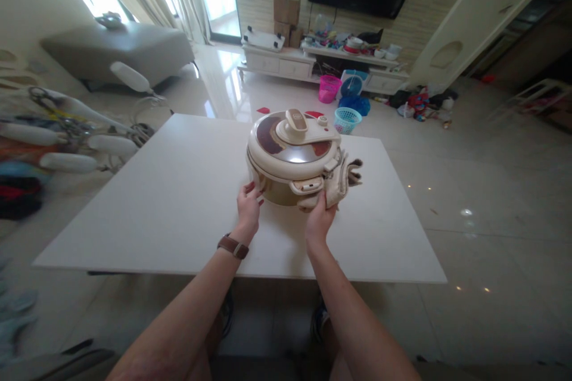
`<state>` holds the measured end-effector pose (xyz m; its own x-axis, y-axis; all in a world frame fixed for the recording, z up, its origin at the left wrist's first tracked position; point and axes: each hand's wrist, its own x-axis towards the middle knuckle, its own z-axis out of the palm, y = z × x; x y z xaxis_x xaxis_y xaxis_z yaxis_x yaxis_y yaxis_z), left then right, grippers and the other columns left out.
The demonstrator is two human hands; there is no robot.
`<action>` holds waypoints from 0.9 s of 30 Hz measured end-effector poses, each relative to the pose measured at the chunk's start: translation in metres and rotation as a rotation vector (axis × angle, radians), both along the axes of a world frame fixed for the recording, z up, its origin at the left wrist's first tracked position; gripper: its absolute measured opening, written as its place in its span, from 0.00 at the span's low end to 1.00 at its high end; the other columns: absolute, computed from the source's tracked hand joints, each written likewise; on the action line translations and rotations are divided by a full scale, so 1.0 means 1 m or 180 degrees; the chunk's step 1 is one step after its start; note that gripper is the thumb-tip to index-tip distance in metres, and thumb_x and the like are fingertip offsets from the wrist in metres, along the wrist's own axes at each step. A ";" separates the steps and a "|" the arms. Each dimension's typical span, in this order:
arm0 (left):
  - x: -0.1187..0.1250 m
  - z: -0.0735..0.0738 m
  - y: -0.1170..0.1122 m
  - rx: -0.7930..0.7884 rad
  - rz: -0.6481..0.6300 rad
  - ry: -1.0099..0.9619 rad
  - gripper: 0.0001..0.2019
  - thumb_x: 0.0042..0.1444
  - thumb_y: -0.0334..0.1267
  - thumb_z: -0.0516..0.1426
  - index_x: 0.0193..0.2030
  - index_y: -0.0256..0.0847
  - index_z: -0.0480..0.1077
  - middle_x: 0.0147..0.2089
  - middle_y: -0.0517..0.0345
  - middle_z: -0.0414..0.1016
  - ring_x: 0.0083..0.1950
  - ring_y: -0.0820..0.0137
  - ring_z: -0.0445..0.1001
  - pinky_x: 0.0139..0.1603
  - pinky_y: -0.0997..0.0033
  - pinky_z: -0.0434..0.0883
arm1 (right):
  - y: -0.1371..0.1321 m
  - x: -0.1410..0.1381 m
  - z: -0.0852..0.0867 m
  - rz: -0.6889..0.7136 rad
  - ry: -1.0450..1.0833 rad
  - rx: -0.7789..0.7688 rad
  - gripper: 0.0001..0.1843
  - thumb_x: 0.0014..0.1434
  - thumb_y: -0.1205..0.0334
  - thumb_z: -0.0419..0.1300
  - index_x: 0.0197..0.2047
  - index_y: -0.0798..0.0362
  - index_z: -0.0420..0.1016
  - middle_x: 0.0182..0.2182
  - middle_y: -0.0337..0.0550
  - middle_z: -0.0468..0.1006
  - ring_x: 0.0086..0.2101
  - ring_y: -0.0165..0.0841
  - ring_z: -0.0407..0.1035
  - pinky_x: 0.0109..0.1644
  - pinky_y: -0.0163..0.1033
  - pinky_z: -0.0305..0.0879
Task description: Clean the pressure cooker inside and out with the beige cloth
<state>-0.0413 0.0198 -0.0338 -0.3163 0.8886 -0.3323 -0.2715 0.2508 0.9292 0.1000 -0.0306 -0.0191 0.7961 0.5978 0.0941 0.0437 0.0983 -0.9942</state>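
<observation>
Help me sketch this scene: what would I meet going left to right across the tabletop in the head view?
Watch → left hand → pot → cloth. The right hand overlaps the cloth, so it is left out.

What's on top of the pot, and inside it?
On top of the pot: a round lid with a raised cream-and-brown handle. Inside: can't tell, since the lid covers the opening and hides any contents.
</observation>
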 end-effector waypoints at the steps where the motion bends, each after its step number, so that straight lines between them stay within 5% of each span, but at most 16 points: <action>1: -0.001 -0.001 0.001 0.0000 0.0005 0.0014 0.19 0.48 0.34 0.59 0.49 0.44 0.71 0.64 0.46 0.75 0.58 0.56 0.79 0.48 0.61 0.73 | -0.002 -0.004 -0.002 0.0014 0.0122 -0.0059 0.38 0.66 0.41 0.54 0.69 0.57 0.69 0.69 0.60 0.73 0.69 0.45 0.66 0.75 0.53 0.59; 7: -0.023 -0.007 0.029 -0.0096 0.0159 0.0282 0.13 0.50 0.38 0.57 0.44 0.44 0.72 0.50 0.50 0.78 0.48 0.61 0.79 0.49 0.60 0.73 | -0.012 -0.019 -0.011 0.0211 0.0394 -0.0274 0.39 0.65 0.39 0.54 0.69 0.58 0.69 0.66 0.62 0.75 0.66 0.47 0.69 0.71 0.51 0.64; 15: -0.046 0.004 0.060 0.0818 -0.0460 0.0581 0.24 0.56 0.46 0.62 0.59 0.48 0.76 0.71 0.48 0.73 0.75 0.49 0.65 0.70 0.48 0.66 | -0.017 -0.006 -0.018 0.0386 0.0433 -0.0310 0.36 0.64 0.38 0.57 0.64 0.57 0.73 0.64 0.61 0.77 0.65 0.48 0.70 0.73 0.53 0.60; 19: -0.045 0.001 0.067 0.1092 -0.0662 0.0356 0.27 0.58 0.50 0.64 0.64 0.50 0.75 0.73 0.50 0.71 0.75 0.52 0.66 0.70 0.53 0.68 | -0.021 0.002 -0.021 0.0503 0.0405 -0.0391 0.36 0.64 0.38 0.58 0.64 0.57 0.74 0.63 0.61 0.78 0.64 0.48 0.71 0.71 0.53 0.62; 27: -0.053 -0.024 0.085 0.0635 -0.0806 0.0324 0.20 0.67 0.54 0.54 0.59 0.51 0.75 0.69 0.50 0.74 0.69 0.58 0.71 0.64 0.55 0.72 | -0.032 0.017 -0.025 0.0757 0.0324 -0.0495 0.34 0.65 0.41 0.60 0.64 0.57 0.75 0.62 0.59 0.80 0.64 0.47 0.71 0.72 0.52 0.62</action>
<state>-0.0943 0.1051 -0.0575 -0.0997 0.9875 -0.1221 -0.1271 0.1090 0.9859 0.1166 -0.0621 -0.0445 0.6328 0.7695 -0.0863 -0.0629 -0.0599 -0.9962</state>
